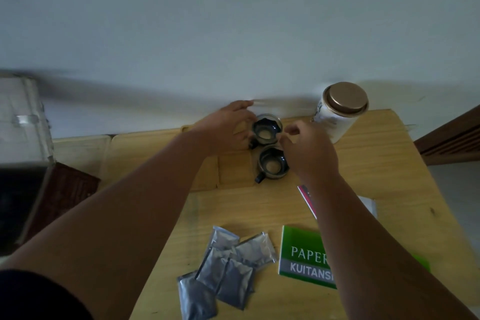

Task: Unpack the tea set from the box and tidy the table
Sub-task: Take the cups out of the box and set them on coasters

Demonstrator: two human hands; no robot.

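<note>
Your left hand [228, 125] curls round far cup [266, 129], holding its left side. Your right hand [309, 153] sits just right of same cup, fingers bunched; cannot tell if pinching rim. Near cup [272, 163] just left of right hand, handle poking back toward you.

Canister [340, 112] (upright) stands just right of far cup [267, 128].

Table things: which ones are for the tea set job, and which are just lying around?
Tea set job: far cup, near cup, tin, probably the silver packets.
Just lying about: green receipt book, pink-edged paper.
</note>
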